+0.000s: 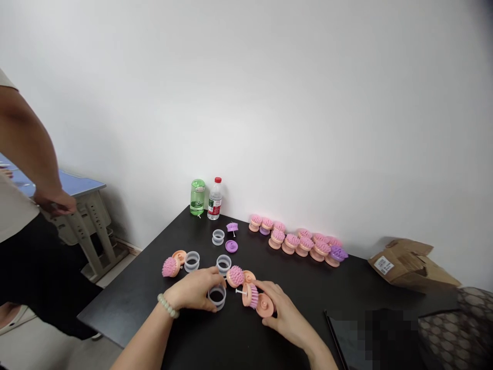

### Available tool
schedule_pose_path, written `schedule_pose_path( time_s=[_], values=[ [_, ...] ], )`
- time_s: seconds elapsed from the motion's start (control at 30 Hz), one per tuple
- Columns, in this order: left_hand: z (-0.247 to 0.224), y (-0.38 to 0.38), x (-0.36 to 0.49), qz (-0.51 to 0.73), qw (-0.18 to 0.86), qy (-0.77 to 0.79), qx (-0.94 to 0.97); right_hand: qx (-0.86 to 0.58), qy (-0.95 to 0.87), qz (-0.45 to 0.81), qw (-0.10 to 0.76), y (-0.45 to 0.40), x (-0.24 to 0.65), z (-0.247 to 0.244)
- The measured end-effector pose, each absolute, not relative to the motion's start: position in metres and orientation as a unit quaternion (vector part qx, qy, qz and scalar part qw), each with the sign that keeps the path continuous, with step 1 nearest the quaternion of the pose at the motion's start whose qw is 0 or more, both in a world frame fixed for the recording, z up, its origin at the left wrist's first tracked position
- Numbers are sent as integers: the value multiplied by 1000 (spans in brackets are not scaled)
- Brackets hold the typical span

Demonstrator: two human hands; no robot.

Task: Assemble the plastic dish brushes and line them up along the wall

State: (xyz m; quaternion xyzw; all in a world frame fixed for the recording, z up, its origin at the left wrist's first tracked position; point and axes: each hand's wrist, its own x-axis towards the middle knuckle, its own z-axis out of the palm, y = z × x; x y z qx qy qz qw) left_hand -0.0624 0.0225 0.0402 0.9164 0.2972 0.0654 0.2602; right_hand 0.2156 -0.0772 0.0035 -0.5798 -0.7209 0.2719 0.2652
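Note:
My left hand [197, 289], with a beaded bracelet at the wrist, has its thumb and fingers round the rim of a clear plastic ring [217, 307] on the black table. My right hand [284, 313] curves its fingers and thumb about an orange round cap [265, 306]. Against that cap lies a pink-bristled brush head [252, 296] on its side, a white pin sticking out to the left. Just behind are another pink brush head [234, 276] and an orange cap [249, 277]. A second clear ring [223, 264] stands beyond my left fingers.
Farther left lie a pink brush head [170, 267] and clear ring [191, 261]. Purple brush parts [231, 246] sit behind. Assembled scrub brushes [290, 243] line the wall. A green bottle [197, 198], water bottle [214, 199] and paper bag [412, 264] stand around. A person [23, 205] is at left.

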Motion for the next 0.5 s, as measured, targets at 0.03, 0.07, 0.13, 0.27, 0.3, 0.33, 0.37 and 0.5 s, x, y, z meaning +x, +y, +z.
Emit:
schedule_pose_path(
  time_s=[0.03, 0.07, 0.13, 0.27, 0.3, 0.33, 0.37, 0.5],
  values=[
    [39, 21, -61, 69, 258, 298, 916, -577, -726, 261, 267, -78, 213, 3],
    [39, 20, -60, 73, 258, 300, 915, -577, -731, 246, 269, -78, 210, 2],
    [36, 16, -57, 79, 255, 309, 913, -583, -740, 204, 269, -77, 204, -2],
    [29, 5, -53, 85, 232, 333, 910, -592, -755, 98, 265, -72, 192, -14],
    [28, 2, -53, 86, 227, 339, 909, -593, -756, 76, 265, -72, 189, -17],
    [28, -2, -54, 88, 225, 344, 908, -594, -758, 61, 264, -71, 187, -19],
    [30, -5, -56, 92, 226, 346, 906, -592, -759, 54, 266, -71, 185, -21],
    [45, -7, -74, 158, 243, 353, 890, -557, -762, 127, 306, -70, 184, -19]
  ],
)
